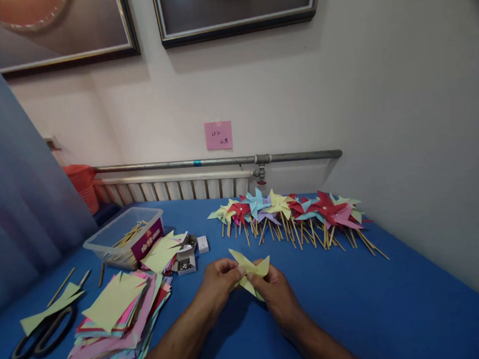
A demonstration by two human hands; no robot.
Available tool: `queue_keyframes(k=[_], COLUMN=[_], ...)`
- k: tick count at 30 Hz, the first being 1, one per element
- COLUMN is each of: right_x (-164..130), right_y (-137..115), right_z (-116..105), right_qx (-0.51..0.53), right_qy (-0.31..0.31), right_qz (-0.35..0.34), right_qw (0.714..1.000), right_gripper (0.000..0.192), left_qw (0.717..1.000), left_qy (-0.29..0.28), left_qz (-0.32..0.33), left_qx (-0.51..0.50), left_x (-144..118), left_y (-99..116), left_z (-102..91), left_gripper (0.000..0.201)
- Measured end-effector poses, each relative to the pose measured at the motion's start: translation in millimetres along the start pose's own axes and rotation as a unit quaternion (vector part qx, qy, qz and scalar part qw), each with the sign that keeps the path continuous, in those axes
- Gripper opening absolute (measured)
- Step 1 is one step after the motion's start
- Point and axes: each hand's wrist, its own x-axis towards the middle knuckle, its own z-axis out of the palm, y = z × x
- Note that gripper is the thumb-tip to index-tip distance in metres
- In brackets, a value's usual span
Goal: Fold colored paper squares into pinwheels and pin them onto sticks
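Observation:
A yellow paper pinwheel (250, 265), its blades folded in, is held between my two hands above the blue table. My left hand (222, 277) pinches its left side, thumb near the centre. From the right, my right hand (273, 287) grips it with the thumb pressed by the middle. Whether a pin sits under the thumbs is too small to tell. Left of my hands stand small open boxes of metal pins (185, 265) and a small white box (202, 244). A stack of cut coloured paper sheets (116, 305) lies nearer on the left.
Finished pinwheels (283, 203) on sticks lie in a row at the back right. A clear plastic tub (115, 233) holds wooden sticks. Black-handled scissors (54, 332) lie far left under yellow paper scraps (53, 307). Metal pipes (221, 161) run along the wall.

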Motion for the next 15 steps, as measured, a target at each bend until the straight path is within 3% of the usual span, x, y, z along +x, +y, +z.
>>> queue_keyframes(k=[3, 7, 10, 15], right_x=[1.1, 2.3, 2.4, 3.5], right_y=[1.1, 3.3, 2.8, -0.2], right_z=[-0.4, -0.6, 0.6, 2.0], right_qx=[-0.003, -0.012, -0.006, -0.015], right_qy=[-0.011, -0.003, -0.014, -0.024], right_qz=[0.005, 0.007, -0.004, -0.021], right_qw=[1.000, 1.000, 1.000, 0.999], right_gripper=[0.036, 0.034, 0.031, 0.030], left_qw=[1.000, 1.000, 1.000, 1.000], left_qy=[-0.020, 0.001, 0.016, -0.005], left_qz=[0.004, 0.016, 0.004, -0.020], left_qx=[-0.017, -0.013, -0.010, -0.009], left_x=[2.0, 2.7, 1.8, -0.1], left_y=[-4.3, -5.4, -3.7, -1.1], left_z=[0.5, 3.2, 4.8, 3.7], left_gripper=[0.030, 0.026, 0.025, 0.024])
